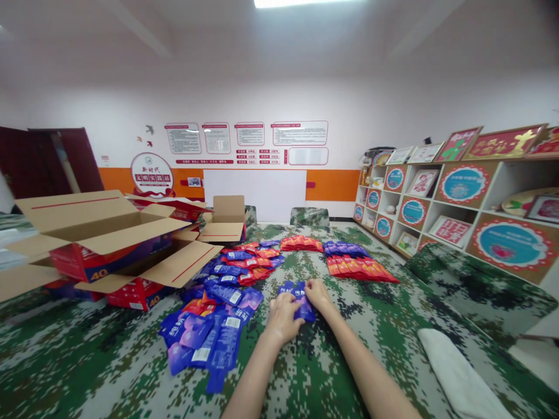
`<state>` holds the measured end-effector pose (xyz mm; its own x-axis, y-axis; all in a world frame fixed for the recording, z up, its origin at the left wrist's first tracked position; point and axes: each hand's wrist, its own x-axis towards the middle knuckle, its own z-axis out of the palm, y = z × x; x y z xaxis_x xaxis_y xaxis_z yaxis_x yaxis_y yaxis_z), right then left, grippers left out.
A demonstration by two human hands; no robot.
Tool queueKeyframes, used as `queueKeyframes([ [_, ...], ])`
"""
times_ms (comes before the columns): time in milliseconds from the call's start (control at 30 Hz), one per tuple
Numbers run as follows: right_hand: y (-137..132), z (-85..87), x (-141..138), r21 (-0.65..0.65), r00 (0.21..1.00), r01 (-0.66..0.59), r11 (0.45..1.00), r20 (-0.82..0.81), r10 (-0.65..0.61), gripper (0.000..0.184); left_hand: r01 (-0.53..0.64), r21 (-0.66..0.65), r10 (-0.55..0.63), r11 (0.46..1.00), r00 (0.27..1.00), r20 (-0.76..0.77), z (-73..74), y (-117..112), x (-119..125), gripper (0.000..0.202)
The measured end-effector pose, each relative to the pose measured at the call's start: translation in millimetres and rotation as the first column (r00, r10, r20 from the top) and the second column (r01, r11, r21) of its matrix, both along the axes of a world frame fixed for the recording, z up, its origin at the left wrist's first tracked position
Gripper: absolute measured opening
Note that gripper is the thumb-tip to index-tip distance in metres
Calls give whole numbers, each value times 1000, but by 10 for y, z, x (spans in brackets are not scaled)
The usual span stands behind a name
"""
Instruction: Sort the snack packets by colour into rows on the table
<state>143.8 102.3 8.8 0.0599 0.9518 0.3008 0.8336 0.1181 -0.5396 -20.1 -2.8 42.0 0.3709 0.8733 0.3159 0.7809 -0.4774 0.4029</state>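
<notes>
Two purple-blue snack pouches (307, 308) with white print lie side by side, partly overlapping, on the table in front of me. My left hand (283, 319) is over the left pouch, its fingers bent onto it and the thumb apart along the lower side. At the upper right edge, my right hand (318, 294) pinches the right pouch between thumb and fingers. To the left spreads a loose heap of purple pouches (187, 331), with orange-red pouches (257, 262) mixed in. Farther off, orange-red pouches (360, 267) lie in an overlapping row, with a purple row (345, 249) behind.
Open cardboard boxes (117, 250) crowd the table's left side, a smaller open box (225, 218) behind them. Another red row of pouches (301, 243) lies at the back. A white cloth (458, 372) rests at right. Camouflage cloth covers the table (349, 349); shelves (463, 203) stand beyond.
</notes>
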Motion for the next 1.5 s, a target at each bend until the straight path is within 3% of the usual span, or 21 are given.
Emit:
queueKeyframes([
  [367, -9, -116, -18, 57, 978, -21, 998, 207, 9, 35, 28, -14, -28, 999, 998, 53, -218, 54, -47, 43],
  [833, -54, -96, -33, 94, 967, -54, 994, 255, 29, 36, 32, -8, -31, 999, 992, 119, -281, 71, -68, 45],
  [1000, 34, -128, 33, 58, 978, -62, 996, 205, 49, 36, 34, -14, -31, 999, 986, 162, -227, 25, -200, 47],
  [1100, 56, -30, 7, 80, 981, -43, 996, 192, 27, 38, 21, 18, -24, 1000, 986, 167, -104, -5, -409, 45],
  [1200, 25, 159, -198, 158, 985, -75, 985, 163, 49, 40, -49, 73, 37, 996, 987, 159, 54, 16, -715, 43],
  [1267, -29, 298, -453, 159, 982, -159, 974, 124, 140, 37, -126, 98, 112, 987, 984, 141, 154, 47, -951, 43],
  [1400, -179, 490, -1124, 46, 927, -367, 929, 97, 362, 22, -367, 84, 360, 926, 929, 88, 261, 72, -1422, 40],
  [1500, -303, 523, -1595, -43, 876, -469, 882, 108, 471, 18, -494, 81, 490, 866, 869, 67, 226, 42, -1709, 41],
])
